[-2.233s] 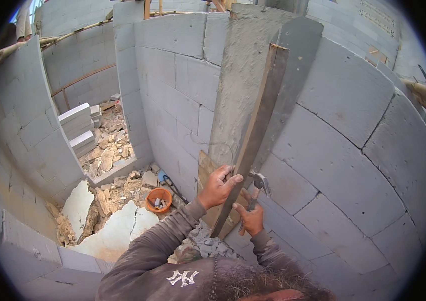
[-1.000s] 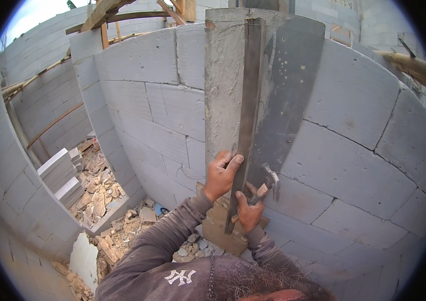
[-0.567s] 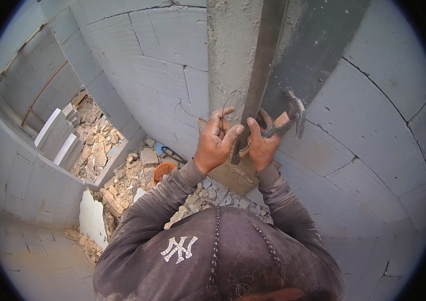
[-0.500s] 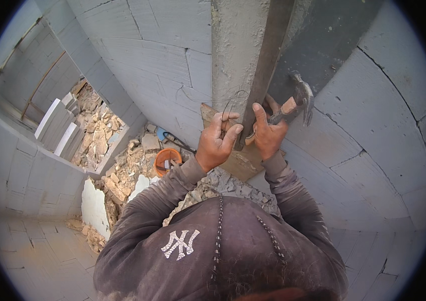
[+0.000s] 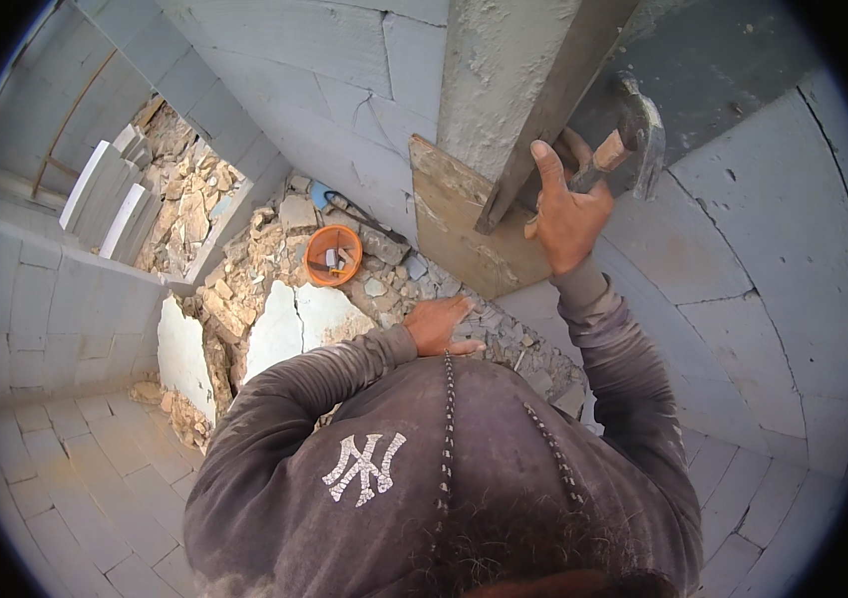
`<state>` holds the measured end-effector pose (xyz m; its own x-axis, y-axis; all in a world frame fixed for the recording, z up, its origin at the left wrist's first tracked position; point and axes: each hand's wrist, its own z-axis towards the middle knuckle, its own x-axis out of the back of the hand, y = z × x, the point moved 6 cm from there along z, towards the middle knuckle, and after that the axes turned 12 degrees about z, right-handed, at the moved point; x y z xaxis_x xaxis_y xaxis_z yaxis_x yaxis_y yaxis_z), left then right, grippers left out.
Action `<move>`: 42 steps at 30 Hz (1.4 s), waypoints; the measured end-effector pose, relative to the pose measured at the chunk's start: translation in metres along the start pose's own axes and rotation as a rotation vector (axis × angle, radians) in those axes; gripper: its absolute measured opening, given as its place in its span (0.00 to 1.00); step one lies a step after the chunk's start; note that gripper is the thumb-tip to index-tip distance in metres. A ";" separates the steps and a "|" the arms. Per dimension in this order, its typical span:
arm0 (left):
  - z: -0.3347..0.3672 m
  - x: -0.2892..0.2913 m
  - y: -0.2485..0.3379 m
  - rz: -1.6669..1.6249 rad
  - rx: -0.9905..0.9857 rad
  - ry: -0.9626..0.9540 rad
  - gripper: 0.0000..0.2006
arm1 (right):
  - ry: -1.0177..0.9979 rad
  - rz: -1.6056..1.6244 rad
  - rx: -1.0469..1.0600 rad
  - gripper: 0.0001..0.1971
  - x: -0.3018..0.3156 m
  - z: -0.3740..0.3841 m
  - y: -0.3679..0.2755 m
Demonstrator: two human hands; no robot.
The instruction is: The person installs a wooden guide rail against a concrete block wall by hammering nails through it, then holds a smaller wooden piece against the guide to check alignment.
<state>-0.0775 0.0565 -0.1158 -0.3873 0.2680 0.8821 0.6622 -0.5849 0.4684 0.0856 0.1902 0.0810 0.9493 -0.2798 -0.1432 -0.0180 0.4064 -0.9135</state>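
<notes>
My right hand (image 5: 575,224) grips a claw hammer (image 5: 648,140) close below its head. Its thumb points up, and the fingers curl behind the handle beside the lower end of a wooden plank (image 5: 553,130). The plank leans along a rough concrete column (image 5: 489,80). Held low in front of my chest, my left hand (image 5: 439,325) has its thumb and fingers apart, with nothing visible between them. Part of that palm is turned away. Behind the plank's foot, a dusty wooden board (image 5: 459,214) stands against the column base.
An orange bucket (image 5: 332,255) with small items inside sits on broken rubble (image 5: 229,304) to the left. Pale slabs (image 5: 294,324) lie nearer me. A dark strap or hose (image 5: 364,214) rests by the block wall (image 5: 344,60). Stacked blocks (image 5: 110,199) show through an opening.
My left hand has let go of a thin wire near the column and dropped back toward my chest. My right hand, still holding the hammer, appears farther right as the view shifted.
</notes>
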 end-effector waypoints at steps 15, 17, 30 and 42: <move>0.093 0.054 -0.114 -1.148 0.885 0.818 0.21 | 0.024 0.109 0.095 0.25 -0.017 0.006 -0.001; 0.089 0.048 -0.123 -1.108 0.980 0.871 0.20 | 0.022 0.123 0.085 0.24 -0.021 0.004 -0.004; 0.094 0.127 -0.037 -0.651 0.492 0.798 0.15 | 0.046 0.060 0.025 0.28 -0.028 0.009 -0.013; 0.092 0.154 -0.016 -0.481 0.426 0.815 0.13 | -0.005 0.026 0.028 0.40 -0.026 0.014 -0.012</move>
<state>-0.0890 0.1776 0.0167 -0.8819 -0.2909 0.3709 0.4335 -0.1915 0.8806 0.0652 0.2045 0.1007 0.9501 -0.2649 -0.1646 -0.0336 0.4378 -0.8984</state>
